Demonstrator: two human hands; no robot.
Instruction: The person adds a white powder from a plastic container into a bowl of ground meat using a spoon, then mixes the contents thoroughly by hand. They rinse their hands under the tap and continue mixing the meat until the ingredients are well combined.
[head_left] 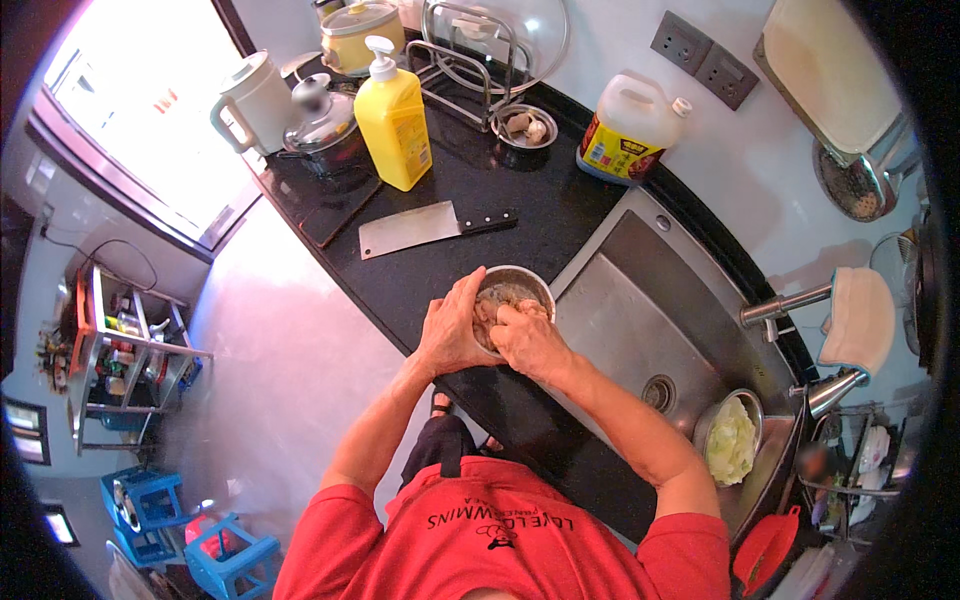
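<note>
A round metal bowl [541, 283] is on the dark counter, beside the left edge of the sink. Inside it lie wet, pinkish pieces that look like sliced raw meat [487, 303]. My left hand [452, 328] wraps round the bowl's left side, fingers pointing up along the wall. My right hand [528, 342] reaches in from the right, its fingers curled down into the meat; the fingertips are hidden. Just beyond the bowl a cleaver [410, 230] with a black handle lies flat, its blade toward the left.
Behind stand a yellow pump bottle [392, 130], a lidded pot [325, 140], a white kettle [255, 105], a small bowl with garlic [527, 127] and a plastic jug [628, 128]. The steel sink [625, 300] holds a bowl of cut pale-green vegetable [732, 445] under the faucet [785, 303].
</note>
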